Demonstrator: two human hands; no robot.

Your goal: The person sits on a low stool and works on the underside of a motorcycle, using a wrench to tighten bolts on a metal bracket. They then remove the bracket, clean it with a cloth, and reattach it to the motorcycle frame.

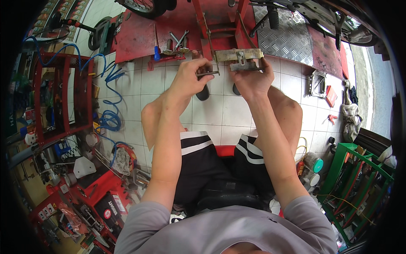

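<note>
My right hand (253,82) is closed from below around a worn, tan metal block (249,54) with a small bolt on its face and a grey plate under it. I cannot tell what kind of part it is. To its left, my left hand (189,78) pinches a thin metal rod (209,74) with a bent end, held level just beside the block. Both hands are raised in front of my knees, near the edge of a red lift platform (135,44). Beyond my left hand lie a blue-handled screwdriver (157,54) and wrenches (182,39) beside small metal cylinders (168,47).
A red stand (224,34) rises from the platform, with motorcycle wheels around it. A coiled blue air hose (111,120) hangs beside a red rack (63,97) at left. At right lie a metal frame part (317,83), a red box (331,96) and a green rack (344,169).
</note>
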